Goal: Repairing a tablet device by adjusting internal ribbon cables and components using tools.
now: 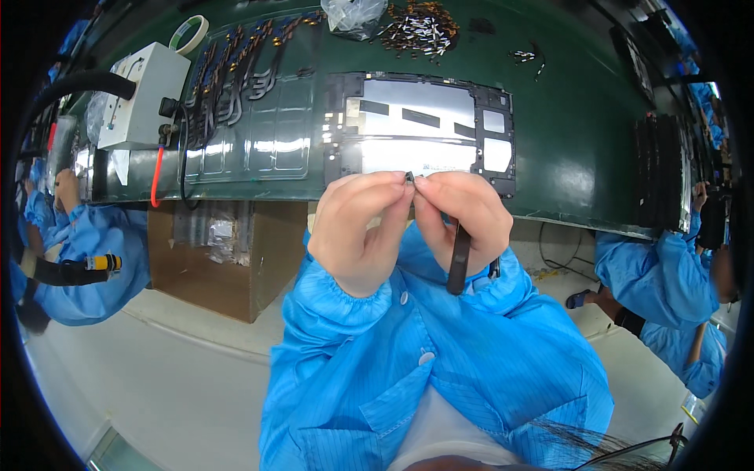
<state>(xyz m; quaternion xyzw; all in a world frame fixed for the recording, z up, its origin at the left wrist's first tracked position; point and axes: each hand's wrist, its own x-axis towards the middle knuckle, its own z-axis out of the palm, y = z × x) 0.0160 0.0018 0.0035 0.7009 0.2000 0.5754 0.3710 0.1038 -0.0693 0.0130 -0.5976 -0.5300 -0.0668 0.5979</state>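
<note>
Close together over the front edge of the work table (581, 169), my two hands meet at the fingertips. My left hand (357, 228) pinches a tiny dark part (409, 178) between thumb and forefinger. The thumb and forefinger of my right hand (467, 210) are closed at the part's other side. Black tweezers (459, 263) are tucked in the right hand, their back end pointing down; their tips are hidden. Just beyond the fingers lies a flat black device frame (334, 161) with a silver inner plate, small gold contacts and dark strips.
A clear tray (275, 161) with rows of dark flex cables lies left, beside a grey box (161, 94) with hoses and a tape roll (188, 34). Behind the frame are a pile of small parts (420, 31) and a plastic bag (353, 16). Black panels (664, 173) stand right.
</note>
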